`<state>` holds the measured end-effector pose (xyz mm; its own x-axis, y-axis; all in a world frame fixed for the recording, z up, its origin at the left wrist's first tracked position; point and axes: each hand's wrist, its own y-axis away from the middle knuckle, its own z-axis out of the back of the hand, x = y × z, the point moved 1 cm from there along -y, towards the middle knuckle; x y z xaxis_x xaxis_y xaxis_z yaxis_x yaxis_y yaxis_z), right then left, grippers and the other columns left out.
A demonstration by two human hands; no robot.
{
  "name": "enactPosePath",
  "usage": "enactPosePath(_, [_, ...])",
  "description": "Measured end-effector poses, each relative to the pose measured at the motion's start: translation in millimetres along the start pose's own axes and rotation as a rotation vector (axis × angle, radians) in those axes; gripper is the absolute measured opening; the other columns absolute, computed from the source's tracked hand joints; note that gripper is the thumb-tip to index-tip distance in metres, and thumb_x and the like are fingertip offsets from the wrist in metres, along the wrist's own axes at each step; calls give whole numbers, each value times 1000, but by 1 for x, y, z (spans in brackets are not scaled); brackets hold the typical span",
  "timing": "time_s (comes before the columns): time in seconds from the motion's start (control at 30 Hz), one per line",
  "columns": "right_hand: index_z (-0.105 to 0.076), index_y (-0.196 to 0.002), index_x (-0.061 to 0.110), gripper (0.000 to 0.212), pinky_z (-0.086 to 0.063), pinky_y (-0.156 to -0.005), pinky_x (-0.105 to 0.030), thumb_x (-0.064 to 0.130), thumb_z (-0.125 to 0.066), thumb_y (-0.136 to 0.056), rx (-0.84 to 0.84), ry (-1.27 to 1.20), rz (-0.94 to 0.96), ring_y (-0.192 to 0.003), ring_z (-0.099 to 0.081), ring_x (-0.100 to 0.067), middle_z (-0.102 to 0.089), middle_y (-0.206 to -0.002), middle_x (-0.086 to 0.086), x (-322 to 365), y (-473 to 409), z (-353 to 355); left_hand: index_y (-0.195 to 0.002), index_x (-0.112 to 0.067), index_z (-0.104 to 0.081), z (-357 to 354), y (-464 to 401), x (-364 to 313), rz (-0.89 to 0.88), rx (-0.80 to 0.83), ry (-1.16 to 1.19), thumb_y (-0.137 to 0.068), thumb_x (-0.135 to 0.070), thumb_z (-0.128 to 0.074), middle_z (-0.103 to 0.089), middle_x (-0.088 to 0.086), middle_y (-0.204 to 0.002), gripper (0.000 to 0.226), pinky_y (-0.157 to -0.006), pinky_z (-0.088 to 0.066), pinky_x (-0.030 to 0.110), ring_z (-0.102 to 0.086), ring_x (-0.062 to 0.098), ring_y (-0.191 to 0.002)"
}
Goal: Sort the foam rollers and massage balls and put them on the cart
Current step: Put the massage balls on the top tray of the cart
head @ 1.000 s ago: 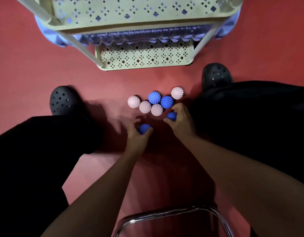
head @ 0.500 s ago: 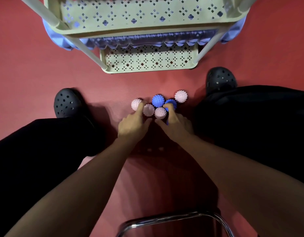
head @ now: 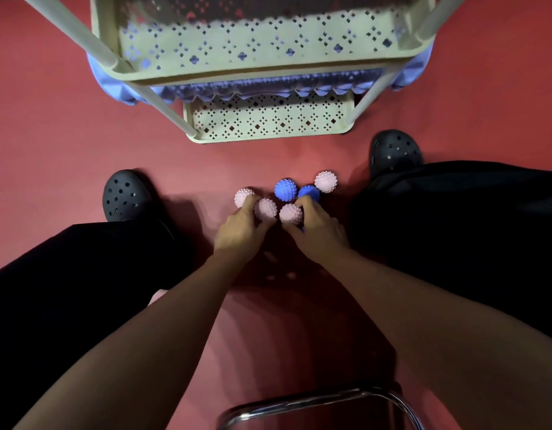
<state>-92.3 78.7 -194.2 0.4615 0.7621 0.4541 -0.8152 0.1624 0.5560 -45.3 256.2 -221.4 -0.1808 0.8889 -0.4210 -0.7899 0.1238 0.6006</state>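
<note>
While blue foam rollers point(head: 268, 86) are lying in the cart point(head: 262, 72), pink massage balls point(head: 265, 208) are being grasped on the red floor point(head: 51, 119). One is being held in the left hand point(head: 237, 231); the right hand point(head: 321, 231) is curled around another.

The balls point(head: 285, 190) sit on the floor point(head: 51, 150) between my shoes point(head: 125, 195), with the cart point(head: 268, 119) behind them.

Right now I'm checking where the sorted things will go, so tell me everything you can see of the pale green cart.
The pale green plastic cart stands on the red floor, beyond the spiky balls. Its tiered trays have walls pierced with diamond-shaped cut-outs, joined by slanting pale poles at the corners. The low bottom shelf looks bare where it shows. Something ridged and blue lies on the middle tier, bulging past both sides. Neither hand touches the cart.
</note>
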Motion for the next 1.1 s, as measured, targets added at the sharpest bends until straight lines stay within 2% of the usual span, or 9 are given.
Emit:
enactPosePath(0.13, [-51, -111, 7, 33, -52, -71, -40, 31, -67, -95, -20, -585, -194, -78, -66, -32, -64, -94, -13, 13, 28, 22, -123, -24, -46, 14, 35, -19, 173, 76, 834, -94, -28, -70, -64, 10, -102, 37, -52, -56, 31, -66, 10, -65])
enactPosePath(0.2, [-54, -103, 11, 17, -48, -55, -29, 24, -64, -98, -20, -771, -234, -62, -59, -19, -57, -81, -11, 23, 41, 38, -125, -20, -46, 28, 56, -33, 225, 85, 1046, -96, -25, -68, -64, 8, -111, 36, -53, -58, 30, -67, 9, -74])
enactPosePath(0.27, [-55, -114, 21, 16, -50, -52, -23, 30, -59, -101, 51, -951, -263, -67, -59, -6, -59, -95, 0, 38, 56, 61, -134, -20, -43, 51, 76, -51, 269, 143, 1159, -96, -33, -67, -60, 1, -126, 47, -61, -61, 38, -67, 10, -93])
enactPosePath(0.4, [-51, -137, 31, 37, -54, -63, -31, 38, -56, -101, 125, -1296, -269, -99, -60, -16, -58, -132, 8, 78, 95, 120, -136, -24, -45, 111, 119, -89, 178, 166, 1159, -95, -45, -64, -59, -3, -127, 49, -65, -61, 35, -68, 5, -93])
enactPosePath(0.6, [-51, -136, 41, 33, -54, -70, -40, 31, -44, -106, 135, -1546, -70, -93, -57, -20, -59, -123, -3, 143, 167, 207, -113, -26, -58, 207, 203, -145, -47, 91, 1173, -99, -47, -56, -65, -7, -105, 26, -59, -53, 28, -62, 5, -70])
enactPosePath(0.7, [-56, -132, 38, 32, -49, -69, -38, 28, -43, -105, 179, -1565, 78, -84, -58, -24, -61, -107, -11, 174, 206, 247, -106, -19, -63, 251, 250, -173, -179, 165, 1321, -97, -38, -51, -66, 3, -104, 24, -69, -49, 31, -60, 19, -85])
enactPosePath(0.8, [-60, -129, 32, 31, -52, -69, -41, 26, -44, -103, 197, -1556, 224, -81, -62, -27, -62, -101, -14, 206, 245, 289, -99, -15, -64, 295, 300, -199, -315, 159, 1453, -94, -29, -47, -65, 9, -97, 23, -57, -49, 29, -60, 22, -75])
enactPosePath(0.97, [-58, -124, 31, 23, -52, -69, -41, 37, -49, -103, 174, -1452, 497, -89, -58, -25, -58, -107, -11, 258, 313, 359, -124, -13, -53, 358, 367, -232, -438, 19, 1406, -104, -48, -45, -64, 18, -116, 41, -53, -51, 31, -62, 28, -79])
enactPosePath(1.1, [-57, -126, 33, 24, -49, -72, -39, 35, -47, -105, 116, -1292, 680, -89, -55, -22, -60, -109, -9, 290, 362, 414, -117, -18, -52, 408, 408, -253, -566, -197, 1242, -104, -48, -45, -55, 5, -98, 33, -59, -47, 30, -52, 18, -70])
